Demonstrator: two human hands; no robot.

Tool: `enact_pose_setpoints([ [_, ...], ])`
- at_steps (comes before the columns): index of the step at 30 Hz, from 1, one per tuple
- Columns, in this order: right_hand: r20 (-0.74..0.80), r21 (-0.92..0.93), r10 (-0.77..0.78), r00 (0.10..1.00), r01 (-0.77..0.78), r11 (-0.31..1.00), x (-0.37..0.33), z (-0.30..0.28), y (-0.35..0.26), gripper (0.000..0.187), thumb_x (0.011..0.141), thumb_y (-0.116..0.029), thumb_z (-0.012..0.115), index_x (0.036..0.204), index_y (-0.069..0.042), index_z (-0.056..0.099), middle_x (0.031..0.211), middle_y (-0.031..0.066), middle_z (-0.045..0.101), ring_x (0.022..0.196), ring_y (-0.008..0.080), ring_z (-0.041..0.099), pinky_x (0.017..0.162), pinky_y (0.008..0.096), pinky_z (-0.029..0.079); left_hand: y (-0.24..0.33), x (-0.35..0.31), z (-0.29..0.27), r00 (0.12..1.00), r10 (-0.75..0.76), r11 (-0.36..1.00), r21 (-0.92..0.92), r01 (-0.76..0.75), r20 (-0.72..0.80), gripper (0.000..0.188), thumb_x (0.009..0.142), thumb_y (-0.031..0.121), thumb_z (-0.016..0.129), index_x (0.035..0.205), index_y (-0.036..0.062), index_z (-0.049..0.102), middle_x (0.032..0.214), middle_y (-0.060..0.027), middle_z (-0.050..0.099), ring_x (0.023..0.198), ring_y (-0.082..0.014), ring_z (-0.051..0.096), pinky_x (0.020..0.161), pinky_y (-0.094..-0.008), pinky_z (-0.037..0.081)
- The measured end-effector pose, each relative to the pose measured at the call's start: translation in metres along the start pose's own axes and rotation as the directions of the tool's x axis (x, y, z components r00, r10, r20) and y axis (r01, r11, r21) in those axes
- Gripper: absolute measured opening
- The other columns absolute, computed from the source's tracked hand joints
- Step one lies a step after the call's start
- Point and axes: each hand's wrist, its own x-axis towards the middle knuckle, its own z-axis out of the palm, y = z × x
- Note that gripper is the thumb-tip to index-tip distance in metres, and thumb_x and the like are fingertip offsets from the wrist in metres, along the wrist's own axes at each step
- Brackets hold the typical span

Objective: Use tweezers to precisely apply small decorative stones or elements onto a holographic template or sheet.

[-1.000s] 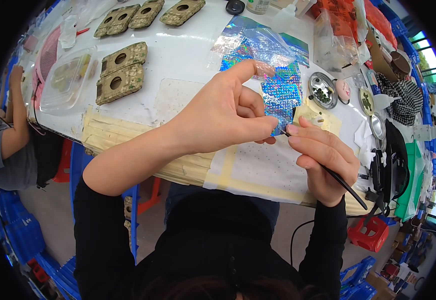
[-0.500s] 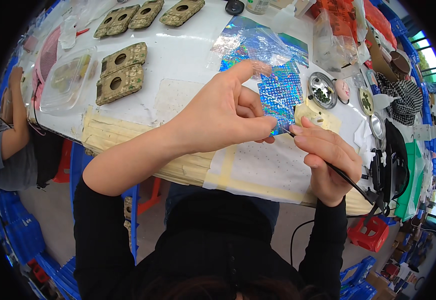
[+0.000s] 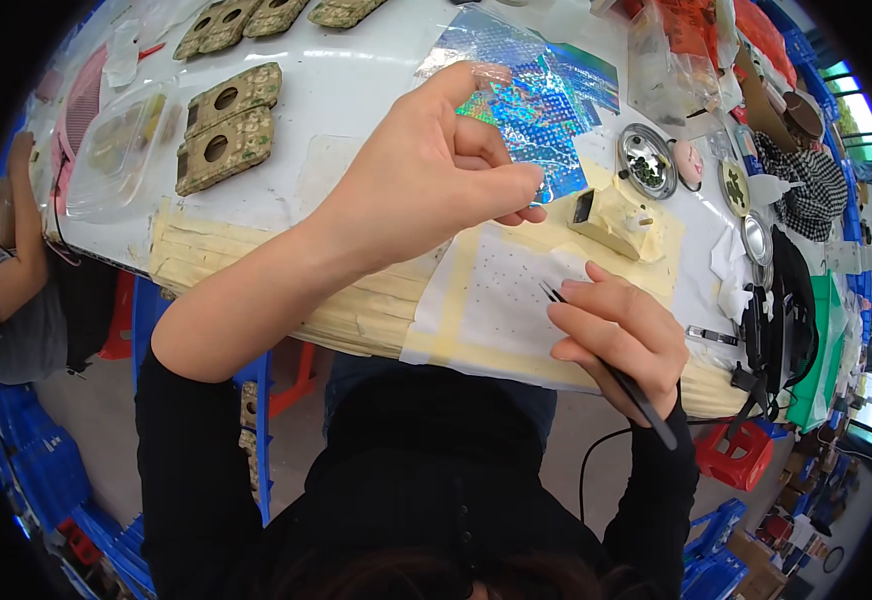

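Note:
My left hand (image 3: pixel 426 185) is closed, its fingers curled and its thumb at the lower corner of a shiny blue holographic sheet (image 3: pixel 546 140), which it holds up slanted over the table. Lower and to the right, my right hand (image 3: pixel 624 330) grips black tweezers (image 3: pixel 644 405) whose tips point up and left. Under those tips lies a white sheet (image 3: pixel 506 285) dotted with tiny dark specks and edged with yellow tape. A block wrapped in yellow tape (image 3: pixel 611 228) stands just beyond my right hand. Whether the tweezer tips hold anything is too small to tell.
Camouflage-patterned casings with round holes (image 3: pixel 224 148) lie at the left, near a clear plastic box (image 3: pixel 116 150). Round metal dishes (image 3: pixel 646 160), one with small dark bits, sit at the right by a plastic bag (image 3: pixel 656 85). Another person's arm (image 3: pixel 21 220) is at far left.
My left hand has moved up and away with the blue sheet, uncovering the yellow block. My right hand has drawn the tweezers back toward me, over the white sheet.

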Motion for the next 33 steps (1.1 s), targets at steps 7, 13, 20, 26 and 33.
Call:
enact_pose_setpoints([
  [7, 0.037, -0.212, -0.081, 0.996, 0.087, 0.973, -0.012, 0.021, -0.001, 0.025, 0.072, -0.02, 0.076, 0.091, -0.007, 0.067, 0.087, 0.0084, 0.065, 0.085, 0.0248, 0.066, 0.08, 0.0382, 0.056, -0.002, -0.001, 0.0, 1.0, 0.021, 1.0, -0.016, -0.022, -0.009, 0.063, 0.08, 0.006, 0.065, 0.131, -0.0085, 0.03, 0.076, -0.0129, 0.064, 0.076, -0.0192, 0.068, 0.066, -0.0276, 0.055],
  [13, 0.138, -0.262, -0.069, 0.988, 0.104, 0.96, -0.007, 0.021, -0.003, 0.022, 0.072, -0.02, 0.074, 0.087, -0.008, 0.062, 0.093, 0.0082, 0.065, 0.09, 0.024, 0.062, 0.083, 0.0376, 0.054, -0.004, 0.0, -0.001, 0.999, 0.031, 1.0, 0.005, -0.031, -0.008, 0.066, 0.08, 0.007, 0.065, 0.131, -0.0114, 0.029, 0.075, -0.0137, 0.065, 0.075, -0.0191, 0.068, 0.067, -0.0276, 0.055],
  [20, 0.258, -0.206, -0.002, 0.966, 0.057, 0.977, 0.007, 0.008, -0.01, 0.023, 0.071, -0.021, 0.073, 0.085, -0.008, 0.06, 0.094, 0.0068, 0.065, 0.085, 0.0245, 0.058, 0.08, 0.0381, 0.05, -0.006, 0.0, -0.003, 0.999, 0.04, 0.999, 0.008, -0.04, -0.015, 0.067, 0.08, 0.007, 0.066, 0.132, -0.0118, 0.029, 0.075, -0.0133, 0.064, 0.075, -0.0191, 0.068, 0.067, -0.0274, 0.055],
  [26, 0.01, -0.072, 0.037, 0.999, -0.037, 0.997, -0.001, 0.002, -0.004, 0.028, 0.066, -0.017, 0.078, 0.087, -0.006, 0.064, 0.088, 0.0069, 0.067, 0.081, 0.0253, 0.06, 0.069, 0.0342, 0.049, -0.01, 0.001, -0.002, 0.999, 0.042, 0.998, -0.044, -0.041, 0.015, 0.067, 0.081, 0.006, 0.066, 0.133, -0.0102, 0.027, 0.078, -0.0133, 0.064, 0.078, -0.0204, 0.068, 0.069, -0.0274, 0.054],
  [33, -0.186, -0.08, -0.04, 0.982, 0.026, 0.996, 0.019, -0.018, -0.009, 0.027, 0.071, -0.019, 0.077, 0.091, -0.004, 0.066, 0.094, 0.0109, 0.07, 0.094, 0.0292, 0.064, 0.074, 0.0345, 0.052, -0.009, -0.004, -0.001, 0.996, -0.001, 0.998, -0.057, 0.006, 0.087, 0.057, 0.084, 0.004, 0.065, 0.133, 0.003, 0.036, 0.094, -0.0116, 0.066, 0.082, -0.017, 0.068, 0.072, -0.0262, 0.055],
])
